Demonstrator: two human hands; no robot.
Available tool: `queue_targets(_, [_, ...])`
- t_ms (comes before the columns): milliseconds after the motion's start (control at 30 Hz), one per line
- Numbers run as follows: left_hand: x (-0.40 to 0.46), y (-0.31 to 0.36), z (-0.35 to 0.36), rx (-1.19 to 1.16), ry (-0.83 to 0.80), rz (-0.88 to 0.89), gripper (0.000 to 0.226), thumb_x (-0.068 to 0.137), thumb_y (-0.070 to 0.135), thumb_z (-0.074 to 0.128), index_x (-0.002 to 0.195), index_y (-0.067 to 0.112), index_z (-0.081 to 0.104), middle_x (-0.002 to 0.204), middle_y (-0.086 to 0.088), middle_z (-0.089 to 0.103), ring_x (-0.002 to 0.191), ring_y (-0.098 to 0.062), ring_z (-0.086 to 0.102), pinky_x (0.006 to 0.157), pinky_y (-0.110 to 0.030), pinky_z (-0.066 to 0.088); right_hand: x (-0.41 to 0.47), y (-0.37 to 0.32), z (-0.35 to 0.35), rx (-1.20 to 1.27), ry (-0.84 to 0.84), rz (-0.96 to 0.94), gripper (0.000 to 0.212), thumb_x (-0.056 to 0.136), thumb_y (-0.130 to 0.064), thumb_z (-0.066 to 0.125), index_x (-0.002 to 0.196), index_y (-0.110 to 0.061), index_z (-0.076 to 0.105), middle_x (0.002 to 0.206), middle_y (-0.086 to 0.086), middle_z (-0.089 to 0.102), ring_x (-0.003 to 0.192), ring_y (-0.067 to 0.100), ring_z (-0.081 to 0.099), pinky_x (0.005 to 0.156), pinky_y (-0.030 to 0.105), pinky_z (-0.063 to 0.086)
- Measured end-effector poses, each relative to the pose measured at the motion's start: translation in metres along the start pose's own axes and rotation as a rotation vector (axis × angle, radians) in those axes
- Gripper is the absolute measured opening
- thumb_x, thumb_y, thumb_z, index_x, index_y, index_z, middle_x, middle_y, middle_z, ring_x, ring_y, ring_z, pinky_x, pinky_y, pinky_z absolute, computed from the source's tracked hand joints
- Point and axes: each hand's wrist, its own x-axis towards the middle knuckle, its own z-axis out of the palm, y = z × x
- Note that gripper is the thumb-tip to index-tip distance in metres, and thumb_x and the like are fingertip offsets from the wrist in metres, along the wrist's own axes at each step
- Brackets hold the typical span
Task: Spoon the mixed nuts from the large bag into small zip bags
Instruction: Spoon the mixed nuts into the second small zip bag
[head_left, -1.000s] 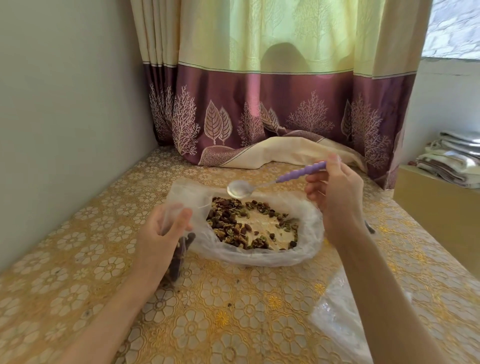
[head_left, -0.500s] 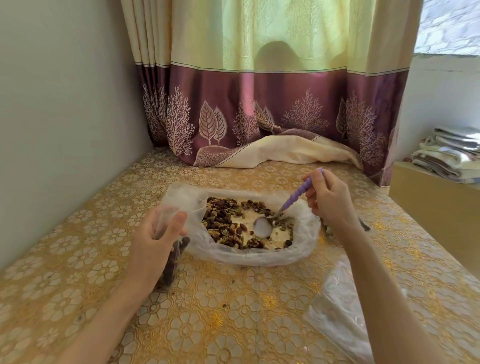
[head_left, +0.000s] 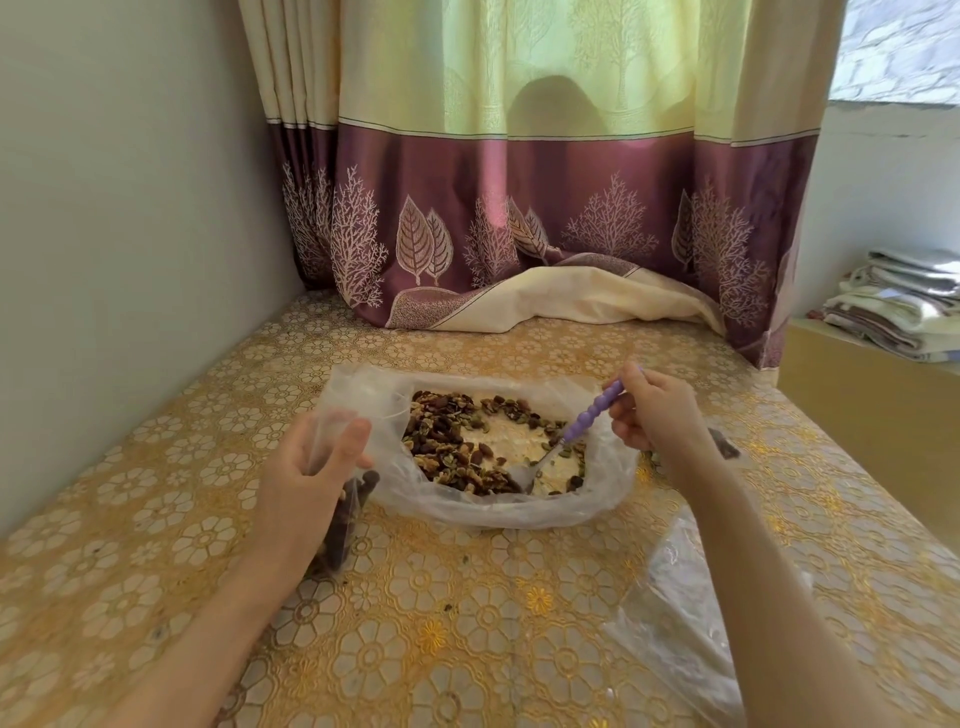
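A large clear bag (head_left: 597, 499) lies open on the table with mixed nuts (head_left: 447, 441) spread inside, thickest at its left. My right hand (head_left: 657, 415) grips the purple beaded handle of a spoon (head_left: 592, 415); the metal bowl of the spoon dips into the nuts at the bag's near right. My left hand (head_left: 306, 473) holds a small zip bag (head_left: 348, 514) upright just left of the large bag, thumb and fingers pinching its top. Dark nuts fill the small bag's lower part, half hidden behind my hand.
The table (head_left: 467, 623) wears a gold floral cloth, with a grey wall along its left. A purple and yellow curtain (head_left: 519, 218) drapes onto the far edge. Clear plastic bags (head_left: 670, 623) lie under my right forearm. Folded cloths (head_left: 898, 301) sit on a shelf at right.
My right hand brought the spoon down from above the large bag into the nuts, then pushed its bowl toward the bag's near right. My left hand kept holding the small bag.
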Motion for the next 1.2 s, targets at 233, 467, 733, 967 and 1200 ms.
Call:
queue_targets(233, [0.000, 0.001, 0.000, 0.002, -0.009, 0.015, 0.018, 0.075, 0.058, 0.058, 0.086, 0.045, 0.060, 0.068, 0.000, 0.065, 0.055, -0.033, 0.055, 0.058, -0.056, 0.051, 0.000, 0.006, 0.015, 0.013, -0.055, 0.055, 0.044, 0.102, -0.025, 0.039, 0.068, -0.005, 0.060, 0.050, 0.003, 0.056, 0.035, 0.008, 0.045, 0.033, 0.016, 0.032])
queue_targets(467, [0.000, -0.001, 0.002, 0.040, -0.030, 0.044, 0.020, 0.072, 0.059, 0.058, 0.086, 0.045, 0.060, 0.069, -0.015, 0.062, 0.046, -0.024, 0.054, 0.042, -0.027, 0.050, 0.005, 0.009, 0.006, 0.160, 0.060, 0.154, 0.043, 0.102, -0.023, 0.039, 0.067, -0.006, 0.058, 0.048, 0.001, 0.055, 0.034, 0.006, 0.042, 0.035, 0.016, 0.032])
queue_targets(733, [-0.002, 0.001, 0.005, 0.142, -0.074, 0.109, 0.027, 0.075, 0.049, 0.058, 0.090, 0.027, 0.061, 0.064, -0.025, 0.059, 0.033, -0.003, 0.040, 0.036, -0.007, 0.030, -0.001, -0.014, 0.005, 0.322, 0.163, 0.089, 0.044, 0.101, -0.023, 0.040, 0.065, -0.006, 0.057, 0.045, -0.001, 0.054, 0.034, 0.005, 0.042, 0.032, 0.014, 0.032])
queue_targets(967, [-0.001, -0.001, 0.005, 0.196, -0.122, 0.100, 0.047, 0.071, 0.070, 0.059, 0.095, 0.030, 0.062, 0.072, -0.014, 0.064, 0.038, -0.003, 0.040, 0.039, -0.012, 0.032, -0.024, -0.048, 0.021, 0.407, 0.094, -0.095, 0.045, 0.101, -0.024, 0.043, 0.064, -0.005, 0.061, 0.049, 0.001, 0.055, 0.037, 0.006, 0.045, 0.034, 0.014, 0.033])
queue_targets(1200, [-0.004, 0.000, 0.009, 0.113, -0.132, 0.014, 0.050, 0.066, 0.076, 0.054, 0.100, 0.039, 0.061, 0.078, -0.006, 0.068, 0.056, -0.010, 0.060, 0.057, -0.020, 0.047, -0.052, -0.056, 0.052, 0.258, -0.100, -0.396, 0.036, 0.101, -0.021, 0.042, 0.077, -0.002, 0.061, 0.060, 0.009, 0.062, 0.045, 0.013, 0.053, 0.039, 0.020, 0.039])
